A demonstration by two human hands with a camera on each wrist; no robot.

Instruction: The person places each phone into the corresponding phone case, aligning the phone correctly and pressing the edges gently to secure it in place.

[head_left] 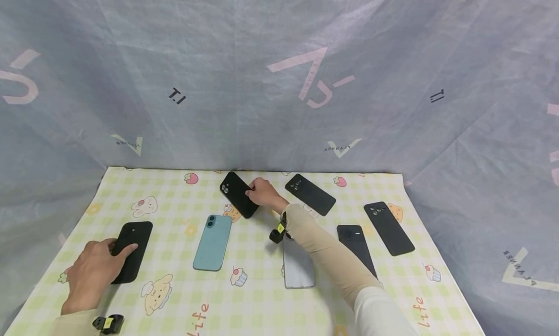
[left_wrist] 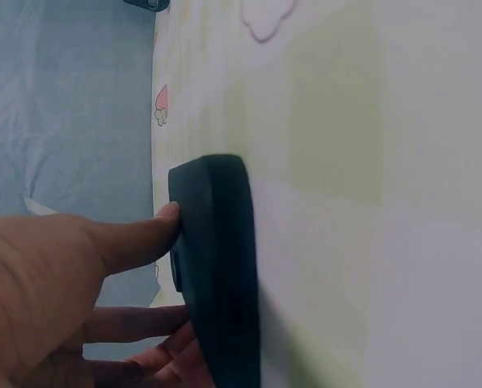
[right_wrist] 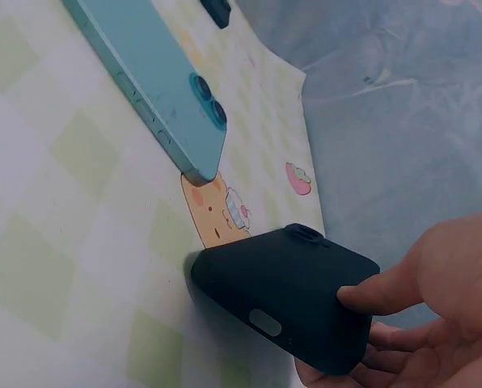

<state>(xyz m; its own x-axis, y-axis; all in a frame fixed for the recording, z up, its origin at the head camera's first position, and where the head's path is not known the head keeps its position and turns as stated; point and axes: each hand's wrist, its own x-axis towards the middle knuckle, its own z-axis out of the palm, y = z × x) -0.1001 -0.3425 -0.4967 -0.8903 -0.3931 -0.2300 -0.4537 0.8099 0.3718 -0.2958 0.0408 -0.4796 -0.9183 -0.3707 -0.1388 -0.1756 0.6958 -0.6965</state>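
Note:
At the left of the table, my left hand (head_left: 93, 268) grips a black phone (head_left: 135, 256) by its sides, thumb over the back. The left wrist view shows that phone (left_wrist: 217, 267) from its edge, close to the cloth. Toward the back edge, my right hand (head_left: 265, 193) pinches another black phone (head_left: 238, 194), camera side up, by its right side. In the right wrist view this phone (right_wrist: 289, 291) is tilted, with an oblong cutout along its side. A teal phone (head_left: 213, 243) lies flat between the two hands, touched by neither.
Under and beside my right forearm lie a silvery phone (head_left: 299, 268) and a dark phone (head_left: 355, 243), both partly covered. Two more black phones, one at the back (head_left: 310, 194) and one at the right (head_left: 389, 229), lie flat. A grey curtain (head_left: 244, 83) hangs behind the checked tablecloth (head_left: 174, 200).

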